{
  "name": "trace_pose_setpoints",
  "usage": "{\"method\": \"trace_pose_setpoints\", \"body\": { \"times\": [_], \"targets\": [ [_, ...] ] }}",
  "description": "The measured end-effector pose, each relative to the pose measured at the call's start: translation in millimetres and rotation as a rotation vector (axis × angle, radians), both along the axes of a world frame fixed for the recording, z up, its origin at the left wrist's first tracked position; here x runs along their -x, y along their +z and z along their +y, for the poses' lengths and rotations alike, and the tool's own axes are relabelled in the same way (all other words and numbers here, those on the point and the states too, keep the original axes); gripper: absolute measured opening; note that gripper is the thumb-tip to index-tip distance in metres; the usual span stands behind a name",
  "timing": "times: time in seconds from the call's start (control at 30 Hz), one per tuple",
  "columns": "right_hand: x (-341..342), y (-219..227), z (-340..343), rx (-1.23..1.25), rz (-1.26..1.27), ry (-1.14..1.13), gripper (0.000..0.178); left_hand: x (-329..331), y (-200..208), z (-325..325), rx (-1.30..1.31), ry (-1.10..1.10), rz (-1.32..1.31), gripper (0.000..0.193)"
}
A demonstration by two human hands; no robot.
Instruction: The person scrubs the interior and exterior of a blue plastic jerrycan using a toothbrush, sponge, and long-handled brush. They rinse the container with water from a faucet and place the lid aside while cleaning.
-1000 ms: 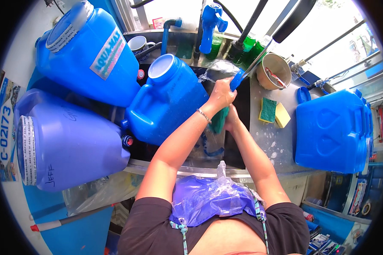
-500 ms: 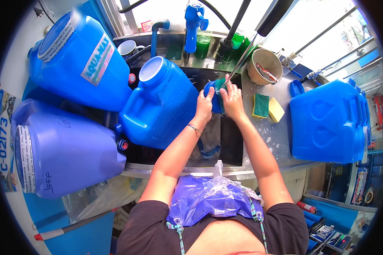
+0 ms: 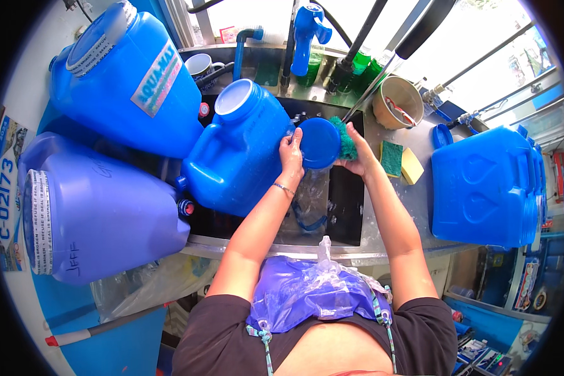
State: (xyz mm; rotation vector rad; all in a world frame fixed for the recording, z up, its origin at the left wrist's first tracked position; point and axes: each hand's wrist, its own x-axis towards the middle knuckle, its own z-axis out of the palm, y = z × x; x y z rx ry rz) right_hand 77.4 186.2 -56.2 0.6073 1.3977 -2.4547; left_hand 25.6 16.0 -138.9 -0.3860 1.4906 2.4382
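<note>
In the head view, the round blue lid (image 3: 320, 143), nearly edge-on half a second ago, faces up over the sink (image 3: 346, 216), left hand (image 3: 291, 154) pinching its rim, right hand (image 3: 359, 155) cupping a green scrubber (image 3: 346, 141) opposite, apparently bringing its edge under scrubbing.

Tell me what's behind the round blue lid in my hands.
A green scrubber shows past the right edge of the lid, beside your right hand. The lid covers whatever lies directly behind it.
</note>
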Motion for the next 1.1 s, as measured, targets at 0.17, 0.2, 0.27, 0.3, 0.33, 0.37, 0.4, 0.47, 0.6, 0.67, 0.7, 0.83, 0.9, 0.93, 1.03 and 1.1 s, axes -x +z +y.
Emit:
{"method": "trace_pose_setpoints", "body": {
  "times": [0.17, 0.2, 0.27, 0.3, 0.33, 0.37, 0.4, 0.47, 0.6, 0.67, 0.7, 0.83, 0.9, 0.93, 1.03, 1.1],
  "targets": [
    [-19.2, 8.2, -35.2, -0.423, 0.252, 0.175, 0.069, 7.5, 17.5, 4.5, -0.318, -0.425, -0.186, 0.067],
    [-17.9, 12.7, -40.1, -0.533, 0.401, 0.173, 0.076, 9.3, 22.7, 2.5, -0.556, -0.570, -0.231, 0.075],
    [-15.1, 24.8, -42.8, -0.872, 0.390, 0.283, 0.107, 12.8, 31.8, -6.4, -0.839, -0.658, -0.150, 0.080],
    [-13.8, 32.2, -40.7, -0.977, 0.509, 0.333, 0.107, 13.9, 35.9, -10.3, -0.872, -0.683, -0.246, 0.074],
    [-13.2, 38.7, -39.9, -1.120, 0.496, 0.429, 0.108, 15.4, 40.3, -13.4, -0.898, -0.682, -0.295, 0.068],
    [-12.9, 46.3, -35.8, -1.194, 0.513, 0.462, 0.101, 14.7, 44.4, -15.9, -0.923, -0.660, -0.317, 0.060],
    [-12.9, 53.0, -32.2, -1.275, 0.444, 0.558, 0.095, 14.0, 48.8, -16.1, -0.935, -0.685, -0.296, 0.057],
    [-14.9, 62.8, -28.3, -1.735, 0.493, 0.399, 0.076, 13.1, 57.6, -15.9, -0.879, -0.692, -0.336, 0.052],
    [-17.4, 69.8, -28.7, -1.837, 0.541, 0.826, 0.066, 19.4, 71.1, -9.9, -0.834, -0.638, -0.152, 0.061],
    [-18.8, 67.8, -30.6, -1.787, 0.517, 0.535, 0.059, 18.2, 69.8, 2.3, -0.787, -0.730, -0.152, 0.058],
    [-20.9, 65.1, -32.2, -1.841, 0.517, 0.379, 0.058, 19.3, 67.6, 5.8, -0.850, -0.731, -0.258, 0.055],
    [-36.3, 52.3, -29.2, -1.957, 0.490, 0.439, 0.063, 23.2, 55.1, 11.7, -0.788, -0.728, -0.174, 0.046],
    [-47.0, 42.6, -26.6, -1.763, 0.405, 0.633, 0.065, 20.3, 50.7, 12.5, -0.746, -0.718, -0.090, 0.046],
    [-49.3, 38.1, -23.5, -1.770, 0.528, 0.552, 0.061, 16.4, 49.4, 16.4, -0.791, -0.794, -0.142, 0.046],
    [-54.0, 28.6, -12.7, -1.803, 0.472, 0.056, 0.063, -7.7, 47.2, 27.3, -0.663, -0.723, -0.318, 0.048],
    [-59.1, 26.4, -5.6, -1.617, 0.386, 0.076, 0.074, -8.8, 47.8, 28.0, -0.672, -0.652, -0.200, 0.052]
  ]
}}
